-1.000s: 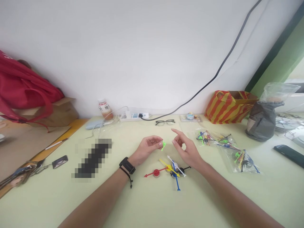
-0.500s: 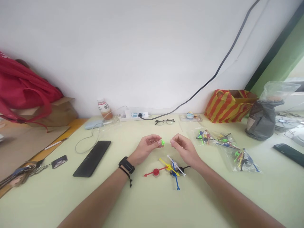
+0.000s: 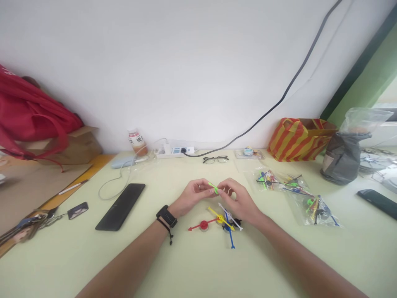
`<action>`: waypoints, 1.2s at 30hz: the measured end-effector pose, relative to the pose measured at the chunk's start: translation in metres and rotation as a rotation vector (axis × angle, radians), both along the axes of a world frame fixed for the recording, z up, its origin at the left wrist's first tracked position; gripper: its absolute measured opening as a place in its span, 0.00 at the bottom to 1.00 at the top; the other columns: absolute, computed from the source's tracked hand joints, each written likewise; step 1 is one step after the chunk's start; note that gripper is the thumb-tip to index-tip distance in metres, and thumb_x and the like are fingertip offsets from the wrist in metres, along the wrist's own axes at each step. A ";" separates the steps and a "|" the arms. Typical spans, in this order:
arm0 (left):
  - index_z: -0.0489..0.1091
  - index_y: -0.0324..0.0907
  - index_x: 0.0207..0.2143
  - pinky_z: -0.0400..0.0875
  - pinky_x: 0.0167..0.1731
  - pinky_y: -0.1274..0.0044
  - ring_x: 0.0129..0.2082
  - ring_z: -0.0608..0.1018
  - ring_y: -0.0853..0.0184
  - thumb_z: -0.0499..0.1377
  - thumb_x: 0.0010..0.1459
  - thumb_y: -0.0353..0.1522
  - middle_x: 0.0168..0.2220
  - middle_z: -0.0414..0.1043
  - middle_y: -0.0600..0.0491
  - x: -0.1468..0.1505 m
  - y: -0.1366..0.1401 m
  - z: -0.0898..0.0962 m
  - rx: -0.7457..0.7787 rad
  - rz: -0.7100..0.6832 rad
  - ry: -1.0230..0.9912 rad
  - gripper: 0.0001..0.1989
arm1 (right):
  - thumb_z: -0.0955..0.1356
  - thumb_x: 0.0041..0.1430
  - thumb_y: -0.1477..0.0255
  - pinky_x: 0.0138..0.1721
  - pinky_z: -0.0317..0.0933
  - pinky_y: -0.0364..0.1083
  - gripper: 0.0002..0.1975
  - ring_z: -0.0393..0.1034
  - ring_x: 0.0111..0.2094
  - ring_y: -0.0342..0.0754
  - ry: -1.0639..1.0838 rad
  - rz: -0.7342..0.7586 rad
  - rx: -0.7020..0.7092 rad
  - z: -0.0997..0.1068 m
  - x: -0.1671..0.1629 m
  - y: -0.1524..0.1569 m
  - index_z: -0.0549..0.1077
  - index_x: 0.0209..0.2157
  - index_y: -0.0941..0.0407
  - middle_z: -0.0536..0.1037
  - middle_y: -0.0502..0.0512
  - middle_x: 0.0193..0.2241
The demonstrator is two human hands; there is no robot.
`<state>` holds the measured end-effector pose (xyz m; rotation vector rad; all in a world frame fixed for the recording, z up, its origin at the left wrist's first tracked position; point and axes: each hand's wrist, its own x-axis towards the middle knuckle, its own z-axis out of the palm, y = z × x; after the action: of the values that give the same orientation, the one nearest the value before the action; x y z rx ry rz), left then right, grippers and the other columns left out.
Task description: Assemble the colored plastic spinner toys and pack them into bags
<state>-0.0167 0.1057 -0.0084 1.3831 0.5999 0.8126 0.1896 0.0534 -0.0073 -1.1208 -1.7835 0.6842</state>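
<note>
The grip of the left hand (image 3: 192, 194) and right hand (image 3: 240, 198) is clamped on a green arrow (image 3: 216, 191), at 12 o'clock from 5 other arrows (image 3: 220, 219) (1 is red) on the worktop (image 3: 198, 269).

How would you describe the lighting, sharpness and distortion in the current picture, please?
In the head view, light is soft and fairly even; in that view, the nearest clear bag shows pale glints, the green piece between left hand and right hand lacks crisp detail, and the side edges look stretched, seemingly including the red bag.
</note>
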 end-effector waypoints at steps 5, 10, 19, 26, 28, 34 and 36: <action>0.80 0.39 0.43 0.72 0.55 0.66 0.49 0.81 0.58 0.69 0.59 0.38 0.47 0.82 0.44 0.001 0.003 -0.007 0.051 0.053 0.100 0.14 | 0.65 0.66 0.70 0.38 0.65 0.48 0.05 0.73 0.37 0.50 -0.125 -0.010 -0.024 -0.003 0.009 0.003 0.73 0.38 0.52 0.79 0.53 0.34; 0.80 0.41 0.45 0.69 0.58 0.67 0.53 0.79 0.59 0.68 0.59 0.39 0.50 0.80 0.45 0.004 0.010 -0.014 0.071 0.207 0.106 0.15 | 0.67 0.58 0.74 0.30 0.58 0.46 0.04 0.68 0.27 0.47 -0.411 -0.099 -0.152 0.002 0.027 0.005 0.69 0.30 0.53 0.75 0.48 0.25; 0.80 0.40 0.42 0.70 0.55 0.67 0.51 0.79 0.57 0.68 0.59 0.40 0.47 0.81 0.45 0.005 0.004 -0.007 0.110 0.201 0.166 0.14 | 0.67 0.65 0.64 0.26 0.60 0.43 0.11 0.68 0.26 0.45 -0.276 0.307 -0.381 0.016 0.016 -0.010 0.72 0.31 0.55 0.74 0.48 0.23; 0.80 0.40 0.40 0.70 0.54 0.67 0.49 0.79 0.58 0.67 0.59 0.41 0.46 0.81 0.46 0.005 0.005 -0.008 0.106 0.155 0.182 0.14 | 0.66 0.66 0.65 0.45 0.65 0.49 0.09 0.74 0.44 0.52 -0.428 -0.007 -0.066 0.019 0.042 0.017 0.76 0.40 0.52 0.81 0.54 0.40; 0.80 0.40 0.40 0.70 0.53 0.68 0.48 0.79 0.59 0.67 0.59 0.41 0.45 0.81 0.46 0.005 0.006 -0.010 0.100 0.154 0.192 0.14 | 0.66 0.67 0.64 0.54 0.63 0.50 0.11 0.71 0.51 0.54 -0.540 -0.241 -0.045 0.018 0.062 0.039 0.76 0.43 0.53 0.80 0.57 0.46; 0.80 0.40 0.38 0.71 0.51 0.70 0.45 0.80 0.60 0.68 0.58 0.41 0.42 0.82 0.47 0.006 0.006 -0.009 0.091 0.153 0.204 0.13 | 0.66 0.65 0.57 0.64 0.51 0.63 0.21 0.56 0.66 0.67 -0.711 -0.430 -0.176 0.001 0.088 0.083 0.77 0.55 0.51 0.73 0.64 0.59; 0.80 0.40 0.38 0.71 0.50 0.71 0.44 0.79 0.61 0.68 0.58 0.41 0.41 0.81 0.47 0.006 0.005 -0.007 0.092 0.154 0.207 0.13 | 0.67 0.64 0.58 0.66 0.44 0.67 0.21 0.55 0.67 0.69 -0.733 -0.412 -0.200 -0.008 0.080 0.087 0.78 0.53 0.51 0.75 0.63 0.57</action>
<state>-0.0106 0.1109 -0.0156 1.5300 0.8469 0.8337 0.2698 0.1403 -0.0152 -1.9885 -1.9861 0.2015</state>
